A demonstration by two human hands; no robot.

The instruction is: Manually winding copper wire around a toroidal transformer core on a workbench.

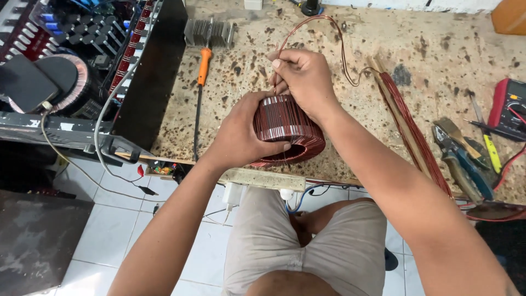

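Winding copper wire onto a ring-shaped coil (287,131) is the work in hand, and it is done at the near edge of a stained table (438,49). The left hand (238,137) is clasped around the left side of the coil, thumb across the front turns, holding it tilted up off the table top. The right hand (304,77) sits just above the coil, its fingers pinched on a strand of copper wire (339,38) that loops up and away, then comes back down toward a long wooden stick wrapped in wire (408,129), which lies on the table to the right.

To do this well, I judge the strand should be kept taut as it is pulled down through the middle of the ring, so that each turn lies flat and touches the one beside it. The holding hand should grip firmly without sliding the turns already laid. The loose loop wants watching, since a kink would scar the wire's coating.

An orange-handled screwdriver (201,82) lies to the left of the coil, near a finned metal block (211,33). Pliers (463,164) and a red meter (507,107) rest well apart at the right. An open amplifier chassis (71,60) stands at the left.
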